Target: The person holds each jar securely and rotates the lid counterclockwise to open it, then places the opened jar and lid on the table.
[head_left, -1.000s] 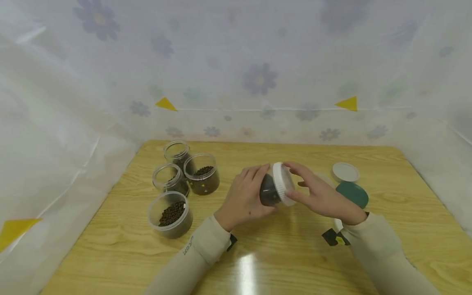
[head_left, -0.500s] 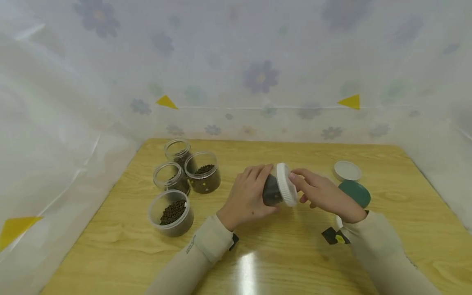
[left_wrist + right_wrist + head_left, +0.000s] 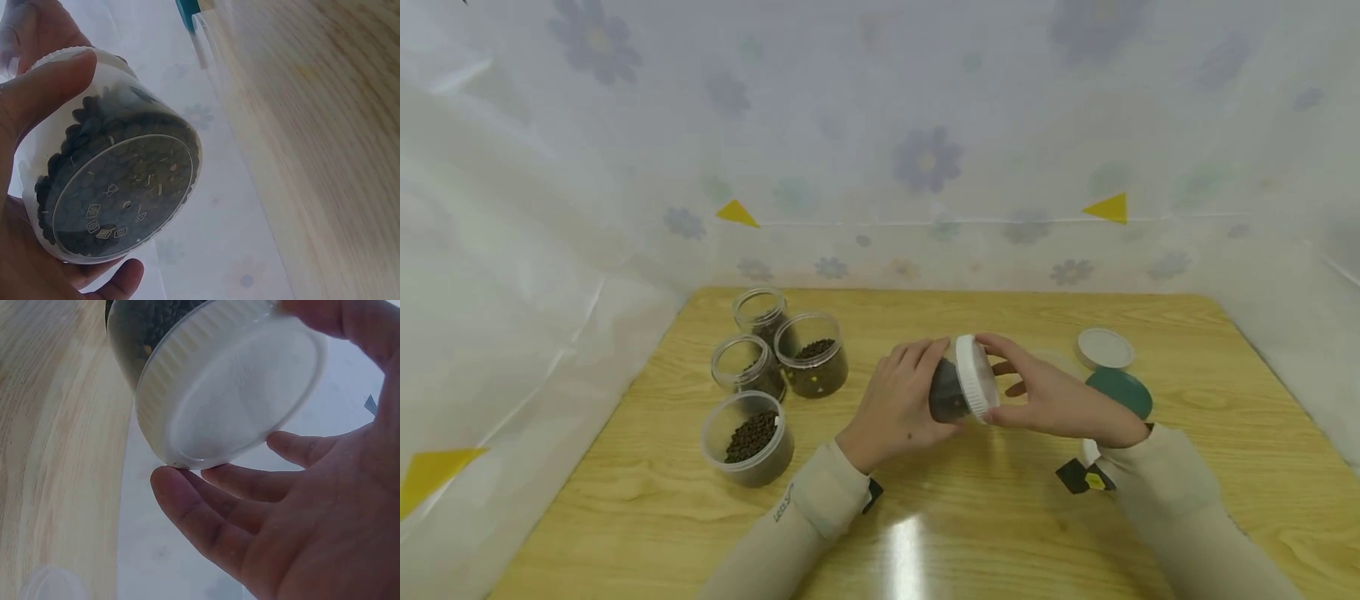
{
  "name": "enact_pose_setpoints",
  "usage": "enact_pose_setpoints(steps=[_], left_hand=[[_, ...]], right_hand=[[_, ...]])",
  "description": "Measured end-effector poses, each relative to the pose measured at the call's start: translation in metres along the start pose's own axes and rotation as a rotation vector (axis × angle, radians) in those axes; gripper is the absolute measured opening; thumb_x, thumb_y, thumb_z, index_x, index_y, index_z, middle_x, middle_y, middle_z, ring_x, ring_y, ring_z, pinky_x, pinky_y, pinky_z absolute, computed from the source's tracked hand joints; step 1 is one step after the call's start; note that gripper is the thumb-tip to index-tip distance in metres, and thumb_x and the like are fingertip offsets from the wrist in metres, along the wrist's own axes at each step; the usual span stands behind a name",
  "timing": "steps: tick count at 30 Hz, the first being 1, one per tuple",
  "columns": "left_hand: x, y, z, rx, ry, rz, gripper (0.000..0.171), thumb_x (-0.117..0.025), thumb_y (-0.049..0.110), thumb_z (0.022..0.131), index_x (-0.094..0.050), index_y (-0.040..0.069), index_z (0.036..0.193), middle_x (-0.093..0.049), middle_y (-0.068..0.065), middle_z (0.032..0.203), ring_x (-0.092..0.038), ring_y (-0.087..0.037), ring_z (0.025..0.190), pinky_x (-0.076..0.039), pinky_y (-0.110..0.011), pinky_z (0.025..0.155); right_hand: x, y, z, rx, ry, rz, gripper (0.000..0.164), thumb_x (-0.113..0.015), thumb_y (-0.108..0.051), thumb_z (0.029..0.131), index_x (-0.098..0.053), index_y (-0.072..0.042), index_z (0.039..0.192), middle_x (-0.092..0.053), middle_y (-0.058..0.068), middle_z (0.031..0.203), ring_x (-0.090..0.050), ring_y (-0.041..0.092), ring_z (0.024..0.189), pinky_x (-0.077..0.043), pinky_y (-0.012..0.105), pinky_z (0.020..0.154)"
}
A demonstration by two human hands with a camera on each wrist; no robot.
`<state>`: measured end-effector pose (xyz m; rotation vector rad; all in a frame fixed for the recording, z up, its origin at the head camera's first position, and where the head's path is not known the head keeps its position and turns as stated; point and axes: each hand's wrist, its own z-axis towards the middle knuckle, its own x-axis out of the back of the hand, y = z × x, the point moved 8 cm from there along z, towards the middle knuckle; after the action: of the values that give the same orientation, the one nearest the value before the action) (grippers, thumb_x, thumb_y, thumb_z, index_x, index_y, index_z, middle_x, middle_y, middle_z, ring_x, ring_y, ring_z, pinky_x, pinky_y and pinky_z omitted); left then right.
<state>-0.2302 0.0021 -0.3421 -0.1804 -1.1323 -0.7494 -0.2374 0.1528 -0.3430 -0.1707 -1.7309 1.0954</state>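
My left hand grips a clear jar, raised above the table and tilted on its side. Dark beans fill part of it, and its round base faces the left wrist camera. A white ribbed screw lid covers the jar's mouth, pointing right. With fingertips and thumb, my right hand holds the lid's rim from opposite edges. In the right wrist view the flat top of the lid shows, the palm apart from it. Whether the lid is tight I cannot tell.
At the left stand several uncovered clear containers, among them a wide tub and a jar, all holding dark beans. A white lid and a green lid lie at the right, partly behind my right hand. Plastic sheeting surrounds the wooden table.
My right hand has turned on the lid: half a second ago its thumb was by the upper rim, now thumb and fingers span the rim. The left hand keeps its hold on the jar.
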Motion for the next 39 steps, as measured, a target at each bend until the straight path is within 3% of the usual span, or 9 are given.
enact_pose_setpoints(steps=[7, 15, 21, 25, 30, 33, 35, 39], left_hand=[[0.001, -0.003, 0.0, 0.012, -0.003, -0.003, 0.105, -0.088, 0.052, 0.065, -0.04, 0.012, 0.149, -0.055, -0.006, 0.141, -0.055, -0.028, 0.126, -0.052, -0.046, 0.096], [0.005, -0.008, -0.002, 0.03, 0.026, -0.023, 0.105, -0.089, 0.053, 0.063, -0.042, 0.012, 0.147, -0.056, -0.007, 0.14, -0.056, -0.027, 0.125, -0.052, -0.047, 0.096], [0.006, -0.009, -0.002, 0.031, 0.04, 0.01, 0.107, -0.088, 0.058, 0.062, -0.042, 0.012, 0.147, -0.057, -0.007, 0.139, -0.056, -0.027, 0.124, -0.053, -0.047, 0.094], [0.005, -0.007, -0.003, 0.022, 0.04, 0.039, 0.106, -0.087, 0.058, 0.063, -0.042, 0.013, 0.147, -0.057, -0.006, 0.138, -0.057, -0.026, 0.124, -0.054, -0.047, 0.091], [0.002, -0.006, -0.003, 0.023, 0.028, 0.055, 0.105, -0.087, 0.058, 0.064, -0.041, 0.014, 0.148, -0.056, -0.004, 0.139, -0.056, -0.026, 0.124, -0.053, -0.046, 0.093], [0.001, -0.007, -0.004, 0.026, 0.023, 0.056, 0.105, -0.087, 0.059, 0.064, -0.041, 0.014, 0.148, -0.056, -0.004, 0.139, -0.056, -0.026, 0.124, -0.053, -0.045, 0.093], [0.001, -0.007, -0.003, 0.022, 0.022, 0.051, 0.106, -0.087, 0.058, 0.063, -0.041, 0.014, 0.148, -0.056, -0.005, 0.139, -0.056, -0.026, 0.124, -0.053, -0.046, 0.093], [0.003, -0.007, -0.002, 0.014, 0.021, 0.009, 0.106, -0.088, 0.056, 0.063, -0.041, 0.012, 0.148, -0.056, -0.007, 0.14, -0.056, -0.027, 0.125, -0.051, -0.046, 0.099]], right_hand=[[-0.001, 0.0, 0.002, 0.017, 0.007, 0.004, 0.09, -0.07, -0.033, 0.093, -0.012, -0.012, 0.16, -0.022, 0.018, 0.163, -0.044, 0.045, 0.136, -0.049, 0.051, 0.096], [-0.001, 0.001, 0.003, 0.011, 0.015, 0.029, 0.094, -0.068, -0.037, 0.093, -0.006, -0.02, 0.161, -0.019, 0.018, 0.164, -0.037, 0.049, 0.141, -0.045, 0.061, 0.1], [0.002, 0.004, 0.002, -0.085, 0.053, 0.011, 0.08, -0.053, -0.042, 0.101, -0.007, -0.015, 0.161, -0.038, 0.023, 0.152, -0.048, 0.045, 0.132, -0.051, 0.054, 0.096], [0.001, 0.008, 0.002, -0.19, 0.044, 0.018, 0.077, -0.044, -0.05, 0.103, -0.008, -0.015, 0.161, -0.049, 0.025, 0.142, -0.062, 0.034, 0.115, -0.055, 0.044, 0.083], [0.0, 0.012, 0.005, -0.278, 0.036, 0.047, 0.077, -0.041, -0.057, 0.101, -0.015, -0.014, 0.16, -0.055, 0.023, 0.135, -0.068, 0.018, 0.091, -0.057, 0.035, 0.069], [-0.003, 0.012, 0.008, -0.312, 0.028, 0.036, 0.081, -0.044, -0.061, 0.099, -0.017, -0.014, 0.159, -0.056, 0.023, 0.135, -0.068, 0.018, 0.091, -0.057, 0.035, 0.07], [-0.004, 0.012, 0.01, -0.3, 0.022, 0.032, 0.082, -0.047, -0.061, 0.098, -0.018, -0.015, 0.159, -0.054, 0.023, 0.137, -0.067, 0.022, 0.099, -0.057, 0.036, 0.073], [-0.004, 0.004, 0.009, -0.143, 0.041, 0.022, 0.082, -0.06, -0.047, 0.096, -0.018, -0.014, 0.159, -0.043, 0.021, 0.149, -0.057, 0.034, 0.121, -0.055, 0.043, 0.086]])
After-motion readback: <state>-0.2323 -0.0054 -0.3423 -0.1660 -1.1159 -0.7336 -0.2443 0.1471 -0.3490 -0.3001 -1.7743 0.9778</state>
